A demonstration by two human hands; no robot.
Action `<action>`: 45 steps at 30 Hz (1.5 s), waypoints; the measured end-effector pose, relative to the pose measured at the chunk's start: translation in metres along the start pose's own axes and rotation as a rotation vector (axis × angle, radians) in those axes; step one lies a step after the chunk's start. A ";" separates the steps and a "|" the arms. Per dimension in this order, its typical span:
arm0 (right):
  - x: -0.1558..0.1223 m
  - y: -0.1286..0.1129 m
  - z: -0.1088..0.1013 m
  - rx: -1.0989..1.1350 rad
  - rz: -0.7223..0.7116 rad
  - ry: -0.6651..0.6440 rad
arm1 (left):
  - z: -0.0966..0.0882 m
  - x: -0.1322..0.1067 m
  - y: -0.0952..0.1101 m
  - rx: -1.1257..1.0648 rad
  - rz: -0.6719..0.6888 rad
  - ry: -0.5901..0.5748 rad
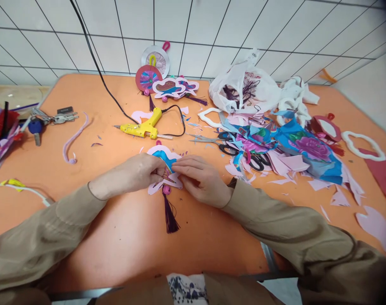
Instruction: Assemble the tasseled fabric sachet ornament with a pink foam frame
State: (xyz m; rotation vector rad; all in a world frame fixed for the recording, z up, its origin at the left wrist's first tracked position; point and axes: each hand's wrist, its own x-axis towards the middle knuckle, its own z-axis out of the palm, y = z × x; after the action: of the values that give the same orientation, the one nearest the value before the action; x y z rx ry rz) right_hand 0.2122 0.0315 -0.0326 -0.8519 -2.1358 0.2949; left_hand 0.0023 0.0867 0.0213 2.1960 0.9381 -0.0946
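A cloud-shaped pendant ornament [165,153] with a pink border and a blue patterned middle lies on the table in front of me. A pink bell [166,189] and a dark purple tassel [171,216] hang from its lower edge. My left hand [137,173] is closed, its curled fingers pressing on the ornament's middle and left side. From the other side, my right hand [205,180] holds the right edge between fingers and thumb. Both hands hide part of the ornament. Just beyond it lies a yellow glue gun [142,127], its nozzle pointing left.
Scissors [208,139] lie beside a heap of fabric scraps [310,146] and pink paper cuttings. Finished-looking ornaments [150,78] and a plastic bag [243,84] stand along the tiled wall. Keys [57,117] and a pink cord [75,140] are at left. A black cable [94,55] crosses to the glue gun.
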 end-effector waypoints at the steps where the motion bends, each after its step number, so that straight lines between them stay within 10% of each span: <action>1: 0.000 0.001 0.001 -0.021 -0.002 -0.020 | 0.000 0.000 0.000 0.005 -0.005 0.003; 8: 0.001 -0.002 -0.001 -0.130 -0.010 -0.083 | -0.015 -0.005 0.004 -0.072 0.053 -0.046; 16: 0.000 -0.002 -0.002 -0.138 -0.006 -0.095 | -0.051 -0.017 -0.004 0.094 -0.006 0.262; 28: -0.003 -0.002 -0.001 -0.136 0.032 -0.110 | -0.025 -0.004 -0.017 0.221 0.112 0.219; 35: -0.002 -0.002 -0.001 -0.144 0.039 -0.119 | -0.012 -0.003 -0.004 0.235 0.413 0.215; 45: -0.003 0.004 -0.001 -0.001 0.091 -0.062 | -0.002 0.003 -0.009 0.278 0.402 0.078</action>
State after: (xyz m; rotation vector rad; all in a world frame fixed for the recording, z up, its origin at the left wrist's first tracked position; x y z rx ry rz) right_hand 0.2159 0.0322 -0.0357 -0.9533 -2.1575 0.3707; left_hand -0.0017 0.0936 0.0166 2.6208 0.5310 0.0547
